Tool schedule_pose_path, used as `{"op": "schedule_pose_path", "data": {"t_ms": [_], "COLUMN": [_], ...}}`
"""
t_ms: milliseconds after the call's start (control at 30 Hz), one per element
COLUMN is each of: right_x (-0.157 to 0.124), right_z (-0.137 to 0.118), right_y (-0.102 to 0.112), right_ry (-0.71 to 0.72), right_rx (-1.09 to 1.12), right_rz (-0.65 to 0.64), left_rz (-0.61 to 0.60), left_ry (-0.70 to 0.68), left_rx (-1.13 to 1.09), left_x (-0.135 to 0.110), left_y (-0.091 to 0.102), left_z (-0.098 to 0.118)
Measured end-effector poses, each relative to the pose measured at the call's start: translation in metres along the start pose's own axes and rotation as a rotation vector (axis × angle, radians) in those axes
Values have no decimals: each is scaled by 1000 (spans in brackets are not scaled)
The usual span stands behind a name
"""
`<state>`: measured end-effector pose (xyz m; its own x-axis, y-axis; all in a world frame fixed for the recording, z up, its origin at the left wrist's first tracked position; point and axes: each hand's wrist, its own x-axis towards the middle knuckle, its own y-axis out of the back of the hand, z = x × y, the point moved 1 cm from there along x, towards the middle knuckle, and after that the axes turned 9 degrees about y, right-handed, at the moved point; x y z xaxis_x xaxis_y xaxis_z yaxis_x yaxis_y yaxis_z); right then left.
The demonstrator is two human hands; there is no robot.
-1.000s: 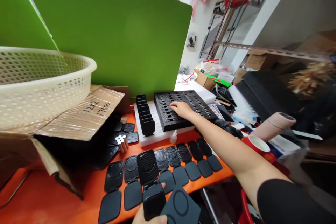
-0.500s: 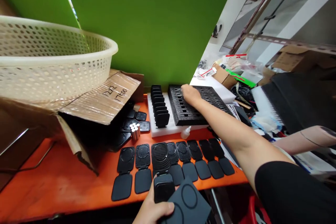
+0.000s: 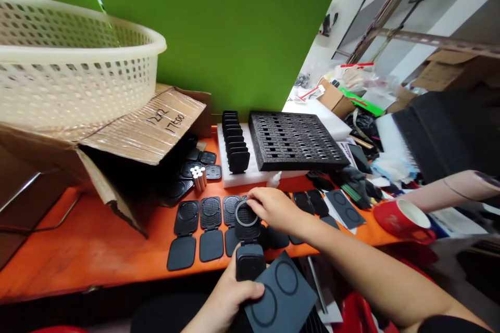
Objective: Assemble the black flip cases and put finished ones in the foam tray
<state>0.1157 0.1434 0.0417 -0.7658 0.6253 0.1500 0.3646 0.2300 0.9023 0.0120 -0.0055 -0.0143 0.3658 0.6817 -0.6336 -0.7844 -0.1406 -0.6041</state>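
Observation:
My left hand [image 3: 228,296] is closed round an open black hinged case [image 3: 249,250] and a dark sheet printed with two rings [image 3: 279,294], at the table's near edge. Over the case's upper half my right hand [image 3: 275,209] pinches a thin grey ring [image 3: 246,213]. A row of open black cases [image 3: 201,231] lies on the orange table [image 3: 89,252] just behind. A black slotted foam tray [image 3: 295,140] rests on white foam [image 3: 250,177] further back, beside a stack of upright black cases [image 3: 234,140].
A cream perforated basket [image 3: 70,67] sits on an open cardboard box [image 3: 128,140] at the left. A green panel [image 3: 219,26] stands behind. A red mug [image 3: 402,217], a pink tube [image 3: 449,192] and clutter fill the right side.
My right hand left the black foam tray and came back toward me. It now holds a ring over the case in my left hand. The view tilted down.

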Motion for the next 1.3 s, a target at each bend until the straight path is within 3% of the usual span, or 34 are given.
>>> {"op": "schedule_pose_path", "data": {"t_ms": [300, 500, 633, 767, 1000, 1167, 1300], "right_x": [-10, -34, -73, -104, -111, -119, -139], "right_z": [-6, -11, -28, -45, -54, -43, -4], "right_y": [3, 14, 16, 5, -4, -10, 4], "right_ry": [98, 34, -41, -204, -338, -412, -555], "right_rx": [-227, -16, 48, 37, 416, 502, 636], "right_rz": [102, 185, 41, -67, -31, -63, 14], "left_rz": [-13, 30, 87, 163, 207, 154, 184], "left_ry": [-71, -59, -66, -137, -146, -164, -170], "left_rx": [70, 48, 29, -9, 5, 61, 27], "left_x": [-5, -6, -4, -2, -7, -5, -3], "left_y": [-5, -4, 0, 0, -11, -9, -4], "left_z": [-2, -6, -8, -9, -11, -13, -11]}}
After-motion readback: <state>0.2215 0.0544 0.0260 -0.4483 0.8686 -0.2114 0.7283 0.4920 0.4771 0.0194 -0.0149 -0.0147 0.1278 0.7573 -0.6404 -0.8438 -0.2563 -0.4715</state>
